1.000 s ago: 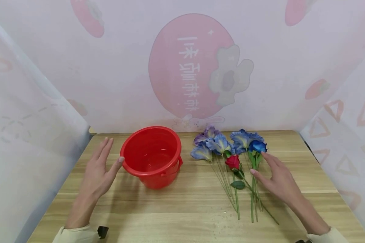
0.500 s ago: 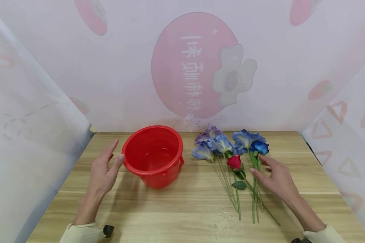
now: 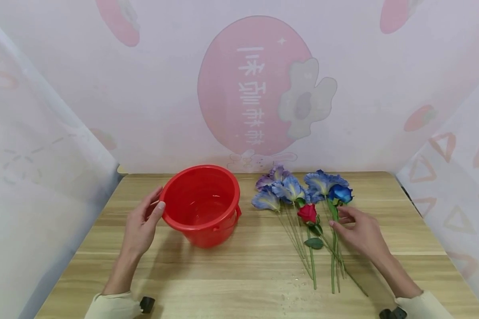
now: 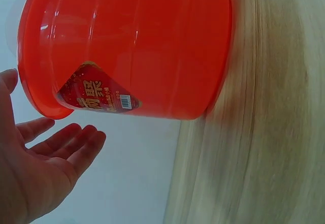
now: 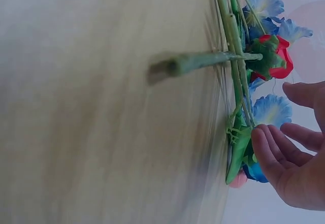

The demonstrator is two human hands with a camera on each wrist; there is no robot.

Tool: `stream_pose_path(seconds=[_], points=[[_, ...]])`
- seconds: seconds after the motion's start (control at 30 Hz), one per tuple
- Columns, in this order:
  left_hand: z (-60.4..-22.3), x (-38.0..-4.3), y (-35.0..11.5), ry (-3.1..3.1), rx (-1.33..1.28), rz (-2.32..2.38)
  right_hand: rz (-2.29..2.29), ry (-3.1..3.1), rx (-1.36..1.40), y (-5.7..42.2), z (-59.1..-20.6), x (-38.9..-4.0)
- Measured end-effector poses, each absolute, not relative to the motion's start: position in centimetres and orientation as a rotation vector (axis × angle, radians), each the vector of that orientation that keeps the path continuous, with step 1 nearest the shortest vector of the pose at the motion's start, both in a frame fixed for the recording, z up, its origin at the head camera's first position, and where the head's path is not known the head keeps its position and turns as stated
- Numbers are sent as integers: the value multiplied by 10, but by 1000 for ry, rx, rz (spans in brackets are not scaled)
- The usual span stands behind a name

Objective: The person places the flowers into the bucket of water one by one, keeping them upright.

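A red plastic bucket [image 3: 209, 237] stands upright on the table. My left hand [image 3: 141, 228] is at its left rim, thumb apart from the loosely bent fingers; the left wrist view shows no grip on the rim. On the bucket's side is a diamond-shaped label [image 4: 96, 92]. To the right lie artificial flowers: a blue rose [image 3: 340, 193], a red rose [image 3: 307, 213], blue irises [image 3: 289, 189] and a purple iris [image 3: 277, 173]. My right hand [image 3: 363, 232] is beside the blue rose's green stem [image 3: 334, 248], fingers slightly bent and thumb apart. Whether its fingertips touch the stem is hard to tell.
The wooden table [image 3: 223, 288] carries a few water drops [image 3: 293, 292] below the flower stems. A pale printed curtain [image 3: 163, 88] hangs behind the table and along both sides. Several stems cross one another at the right.
My left hand has moved right, closer to the bucket's rim. The right hand has come slightly down along the blue rose, its fingers bending more. Bucket and flowers stay in place.
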State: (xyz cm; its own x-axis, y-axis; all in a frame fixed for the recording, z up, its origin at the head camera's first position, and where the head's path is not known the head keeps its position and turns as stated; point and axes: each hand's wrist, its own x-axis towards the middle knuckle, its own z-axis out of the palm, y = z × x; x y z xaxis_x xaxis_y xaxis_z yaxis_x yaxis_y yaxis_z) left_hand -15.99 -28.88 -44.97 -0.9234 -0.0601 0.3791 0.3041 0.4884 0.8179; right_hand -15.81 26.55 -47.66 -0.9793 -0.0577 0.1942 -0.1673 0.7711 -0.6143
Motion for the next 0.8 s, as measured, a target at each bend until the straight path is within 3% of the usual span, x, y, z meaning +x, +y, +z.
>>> stream_pose_path(seconds=[0.8], points=[[-456,-161,-289,-2301,-234,-1607,1055,-2995,69,266,-481,-189]])
